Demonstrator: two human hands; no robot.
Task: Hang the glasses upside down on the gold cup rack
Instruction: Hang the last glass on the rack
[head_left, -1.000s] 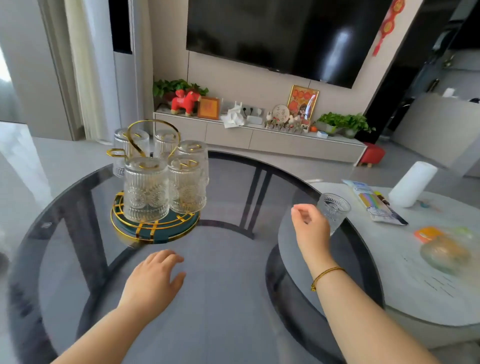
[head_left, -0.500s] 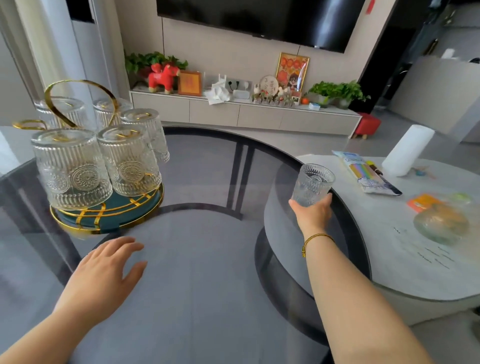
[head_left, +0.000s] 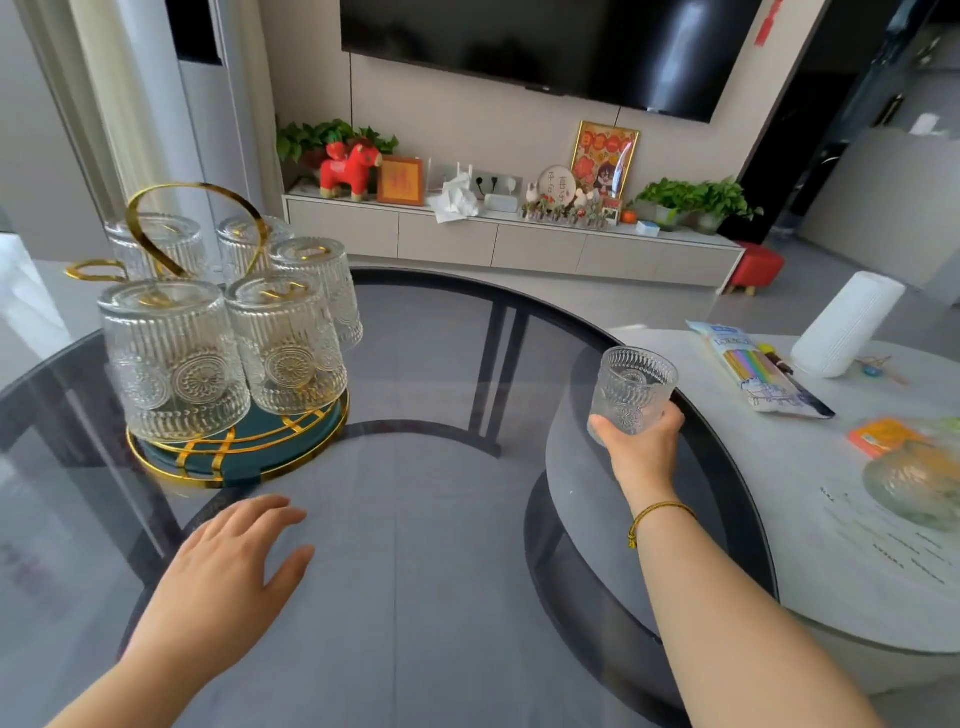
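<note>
The gold cup rack (head_left: 244, 457) stands at the left of the dark glass table (head_left: 426, 519), on a round green base with a gold loop handle. Several embossed clear glasses hang on it upside down, the nearest one (head_left: 174, 358) at its front left. One gold peg ring (head_left: 96, 270) at the back left holds nothing. My right hand (head_left: 641, 447) holds another embossed glass (head_left: 634, 389) upright, off to the right of the rack. My left hand (head_left: 223, 577) rests flat on the tabletop just in front of the rack, fingers spread, holding nothing.
A lower white round table (head_left: 852, 519) adjoins on the right, carrying a white cylinder (head_left: 847, 322), a pack of coloured straws (head_left: 753, 369), an orange card (head_left: 883, 436) and a glass bowl (head_left: 919, 483). A TV cabinet (head_left: 509, 244) with plants and ornaments lines the far wall.
My right hand has closed round the glass and raised it slightly, upright. My view has moved in closer on the rack. My left hand stays flat on the table.
</note>
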